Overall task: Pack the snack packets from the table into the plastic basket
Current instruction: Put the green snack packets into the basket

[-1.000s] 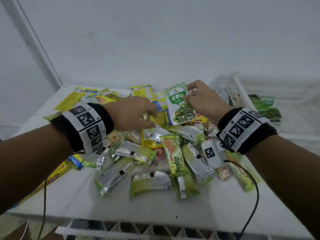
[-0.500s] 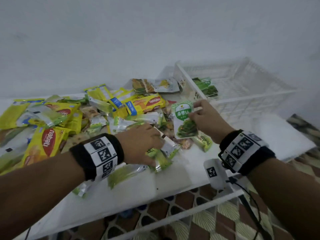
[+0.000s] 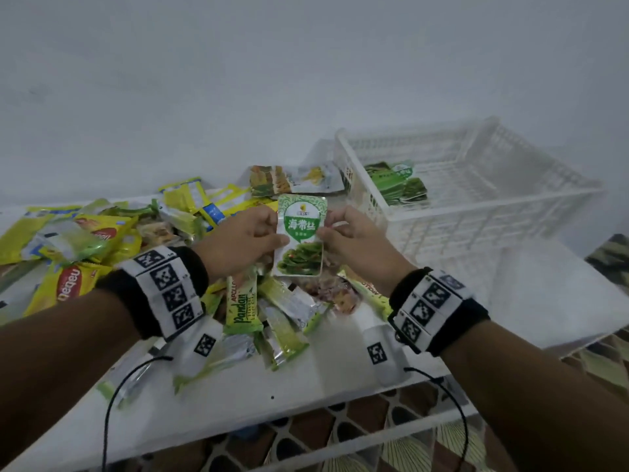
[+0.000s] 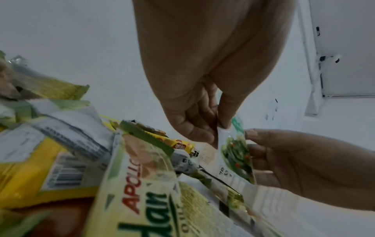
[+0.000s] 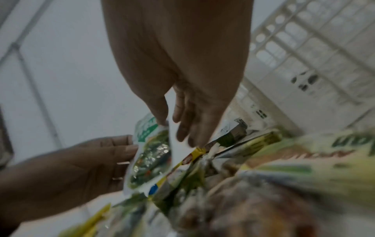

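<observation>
- Packet of green seaweed snack (image 3: 299, 240) stands upright at the centre of the head view, lifted clear of the pile, printed face toward the camera.
- Left hand (image 3: 243, 238) pinches its left edge, thumb on the front and fingers curled behind; in the left wrist view the thumb and fingers (image 4: 202, 128) are clamped on the packet's top corner.
- Right hand (image 3: 354, 241) grips the right edge with curled fingers; the right wrist view shows the thumb on the upper rim and the other fingers (image 5: 185, 126) loosely bent just behind it.
- Change: a second ago the right hand alone held this packet while the left hand pressed into the pile; now the left has come up to share the grip, so the packet is held at both edges.
- Meaning, as I judge it: the packet is being squared up before going into the plastic basket (image 3: 483, 204), upper right of the frame, where a few green packets (image 3: 396, 180) already lie.
- Most snack packets (image 3: 243, 303) remain heaped on the table (image 3: 340, 379), lower centre and left, so the task looks barely begun.
- Compared with the earlier frame, the basket sits further right and more of the pile shows.
</observation>
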`<action>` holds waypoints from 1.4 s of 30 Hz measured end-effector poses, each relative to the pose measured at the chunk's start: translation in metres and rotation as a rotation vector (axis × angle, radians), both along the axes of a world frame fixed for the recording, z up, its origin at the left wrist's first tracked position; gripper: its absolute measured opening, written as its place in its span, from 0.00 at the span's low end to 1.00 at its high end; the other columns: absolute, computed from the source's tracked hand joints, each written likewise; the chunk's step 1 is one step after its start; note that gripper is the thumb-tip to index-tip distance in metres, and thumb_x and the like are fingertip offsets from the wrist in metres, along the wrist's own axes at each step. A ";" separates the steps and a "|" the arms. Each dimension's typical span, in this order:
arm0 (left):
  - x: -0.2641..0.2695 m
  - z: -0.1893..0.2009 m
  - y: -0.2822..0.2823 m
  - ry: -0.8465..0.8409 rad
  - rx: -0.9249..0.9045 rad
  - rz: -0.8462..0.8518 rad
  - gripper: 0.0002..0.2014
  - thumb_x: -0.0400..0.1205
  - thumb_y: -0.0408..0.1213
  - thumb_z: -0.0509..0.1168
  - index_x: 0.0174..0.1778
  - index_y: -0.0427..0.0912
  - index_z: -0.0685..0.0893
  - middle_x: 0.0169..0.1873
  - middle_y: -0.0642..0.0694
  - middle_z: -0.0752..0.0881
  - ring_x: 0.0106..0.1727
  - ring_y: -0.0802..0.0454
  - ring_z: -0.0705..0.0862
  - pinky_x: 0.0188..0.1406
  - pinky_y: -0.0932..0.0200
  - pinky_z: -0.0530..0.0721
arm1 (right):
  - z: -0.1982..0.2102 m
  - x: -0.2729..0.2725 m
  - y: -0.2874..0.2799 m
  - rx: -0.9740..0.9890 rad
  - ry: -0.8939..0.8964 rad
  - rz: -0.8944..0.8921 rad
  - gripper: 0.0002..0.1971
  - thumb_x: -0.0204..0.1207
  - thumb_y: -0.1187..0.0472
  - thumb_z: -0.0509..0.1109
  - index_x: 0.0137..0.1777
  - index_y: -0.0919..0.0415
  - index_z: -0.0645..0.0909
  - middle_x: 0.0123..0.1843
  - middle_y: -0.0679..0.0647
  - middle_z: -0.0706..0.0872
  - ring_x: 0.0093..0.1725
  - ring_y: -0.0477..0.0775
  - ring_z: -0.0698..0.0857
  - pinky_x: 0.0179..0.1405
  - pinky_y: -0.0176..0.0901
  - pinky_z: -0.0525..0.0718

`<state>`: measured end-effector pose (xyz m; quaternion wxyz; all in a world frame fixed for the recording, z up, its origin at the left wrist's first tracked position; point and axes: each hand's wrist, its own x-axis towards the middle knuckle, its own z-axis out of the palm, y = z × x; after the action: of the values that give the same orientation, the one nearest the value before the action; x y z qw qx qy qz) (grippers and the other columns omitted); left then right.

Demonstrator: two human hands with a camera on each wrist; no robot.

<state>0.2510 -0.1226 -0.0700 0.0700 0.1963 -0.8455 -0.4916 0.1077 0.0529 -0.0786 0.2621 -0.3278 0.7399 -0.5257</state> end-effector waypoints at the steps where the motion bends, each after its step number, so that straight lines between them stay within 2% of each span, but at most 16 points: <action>1: -0.001 0.000 0.000 0.012 0.013 0.042 0.13 0.86 0.41 0.70 0.46 0.37 0.74 0.38 0.26 0.81 0.38 0.39 0.83 0.54 0.22 0.84 | -0.003 -0.007 0.006 0.075 0.120 0.035 0.12 0.84 0.45 0.70 0.58 0.51 0.78 0.53 0.51 0.89 0.48 0.55 0.88 0.50 0.61 0.89; 3: -0.001 0.001 -0.003 0.058 0.045 0.147 0.10 0.87 0.37 0.68 0.47 0.37 0.75 0.41 0.29 0.87 0.44 0.34 0.88 0.56 0.27 0.86 | -0.015 -0.023 0.018 0.285 0.405 0.094 0.14 0.86 0.45 0.66 0.64 0.53 0.76 0.58 0.51 0.84 0.55 0.53 0.84 0.54 0.51 0.84; 6: -0.001 0.003 -0.013 0.129 0.100 0.295 0.07 0.88 0.34 0.67 0.47 0.39 0.77 0.41 0.36 0.91 0.44 0.41 0.91 0.52 0.44 0.92 | -0.042 -0.033 0.024 0.591 0.751 0.301 0.22 0.85 0.52 0.66 0.76 0.57 0.72 0.65 0.60 0.79 0.65 0.63 0.79 0.63 0.55 0.80; 8: -0.002 0.006 -0.015 0.144 0.096 0.327 0.06 0.87 0.33 0.67 0.46 0.40 0.78 0.36 0.47 0.91 0.38 0.52 0.91 0.42 0.57 0.90 | -0.056 -0.031 0.020 0.593 0.796 0.383 0.23 0.83 0.56 0.67 0.78 0.56 0.73 0.68 0.60 0.81 0.67 0.64 0.80 0.64 0.54 0.81; 11: -0.007 0.007 -0.013 0.158 0.081 0.345 0.06 0.86 0.31 0.68 0.46 0.39 0.78 0.31 0.49 0.91 0.34 0.55 0.89 0.36 0.65 0.88 | -0.058 -0.026 0.012 0.446 0.722 0.435 0.25 0.82 0.61 0.69 0.79 0.52 0.75 0.74 0.56 0.79 0.73 0.59 0.78 0.72 0.55 0.79; 13: -0.011 0.008 -0.011 0.155 0.053 0.358 0.06 0.86 0.32 0.69 0.49 0.35 0.77 0.33 0.44 0.91 0.37 0.51 0.89 0.37 0.64 0.90 | -0.055 -0.026 0.009 0.436 0.709 0.459 0.28 0.82 0.63 0.70 0.82 0.51 0.73 0.76 0.55 0.78 0.75 0.58 0.75 0.76 0.53 0.76; 17: -0.013 0.008 -0.008 0.152 0.026 0.366 0.10 0.86 0.31 0.69 0.55 0.29 0.76 0.41 0.31 0.90 0.38 0.49 0.90 0.39 0.62 0.91 | -0.052 -0.036 0.006 0.434 0.673 0.474 0.27 0.82 0.60 0.71 0.81 0.54 0.73 0.71 0.55 0.80 0.72 0.57 0.77 0.67 0.47 0.77; 19: -0.013 0.008 -0.008 0.155 0.016 0.366 0.10 0.86 0.32 0.69 0.55 0.30 0.77 0.40 0.32 0.90 0.37 0.51 0.90 0.38 0.63 0.90 | -0.048 -0.042 0.005 0.431 0.653 0.436 0.21 0.82 0.55 0.70 0.75 0.53 0.77 0.64 0.54 0.78 0.66 0.56 0.78 0.60 0.45 0.77; 23: -0.010 0.008 -0.011 0.149 0.006 0.357 0.08 0.86 0.33 0.69 0.52 0.34 0.76 0.29 0.43 0.88 0.33 0.57 0.88 0.36 0.65 0.89 | -0.048 -0.039 0.001 0.304 0.731 0.268 0.08 0.82 0.57 0.66 0.59 0.54 0.77 0.55 0.53 0.75 0.54 0.56 0.76 0.56 0.53 0.81; 26: -0.008 0.007 -0.012 0.136 -0.001 0.335 0.08 0.86 0.34 0.69 0.50 0.35 0.76 0.24 0.50 0.86 0.31 0.59 0.86 0.38 0.64 0.89 | -0.046 -0.035 -0.009 0.484 0.794 0.334 0.15 0.82 0.59 0.63 0.68 0.56 0.71 0.57 0.56 0.74 0.59 0.61 0.76 0.53 0.54 0.80; 28: -0.007 0.007 -0.013 0.131 -0.002 0.323 0.08 0.86 0.35 0.69 0.50 0.36 0.76 0.23 0.52 0.85 0.31 0.60 0.86 0.40 0.63 0.89 | -0.041 -0.036 -0.016 0.530 0.712 0.371 0.25 0.81 0.63 0.63 0.78 0.58 0.63 0.59 0.58 0.75 0.62 0.63 0.76 0.52 0.52 0.77; 30: -0.006 0.008 -0.013 0.126 0.000 0.309 0.08 0.87 0.35 0.68 0.51 0.36 0.75 0.21 0.55 0.83 0.31 0.58 0.85 0.43 0.60 0.91 | -0.038 -0.039 -0.023 0.528 0.611 0.362 0.35 0.82 0.64 0.64 0.86 0.58 0.52 0.71 0.64 0.74 0.72 0.67 0.71 0.63 0.59 0.78; 32: -0.005 0.008 -0.013 0.131 -0.003 0.305 0.08 0.87 0.34 0.68 0.51 0.35 0.75 0.21 0.54 0.82 0.31 0.56 0.84 0.44 0.59 0.91 | -0.038 -0.044 -0.030 0.577 0.571 0.331 0.37 0.83 0.60 0.64 0.87 0.56 0.47 0.81 0.68 0.66 0.84 0.71 0.59 0.76 0.65 0.70; 35: -0.002 0.009 -0.016 0.151 0.005 0.310 0.08 0.86 0.34 0.69 0.50 0.36 0.75 0.23 0.52 0.84 0.30 0.57 0.84 0.41 0.62 0.90 | -0.041 -0.047 -0.032 0.726 0.583 0.250 0.38 0.82 0.60 0.65 0.87 0.61 0.48 0.85 0.72 0.57 0.85 0.75 0.55 0.80 0.68 0.65; 39: 0.001 0.007 -0.021 0.154 0.013 0.313 0.08 0.86 0.34 0.70 0.48 0.37 0.76 0.26 0.50 0.85 0.31 0.55 0.85 0.42 0.59 0.90 | -0.043 -0.041 -0.033 0.738 0.796 0.143 0.36 0.78 0.63 0.73 0.81 0.61 0.57 0.73 0.70 0.71 0.72 0.73 0.72 0.64 0.63 0.77; 42: 0.003 0.005 -0.022 0.152 0.009 0.307 0.08 0.86 0.35 0.70 0.48 0.38 0.76 0.25 0.51 0.84 0.31 0.55 0.85 0.44 0.57 0.90 | -0.040 -0.039 -0.035 0.714 0.792 0.102 0.33 0.77 0.66 0.70 0.79 0.62 0.57 0.65 0.67 0.76 0.68 0.71 0.74 0.52 0.57 0.75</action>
<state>0.2536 -0.1447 -0.0651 0.2071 0.2858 -0.7957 -0.4922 0.0689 0.0179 -0.1188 0.0835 -0.4270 0.8981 -0.0640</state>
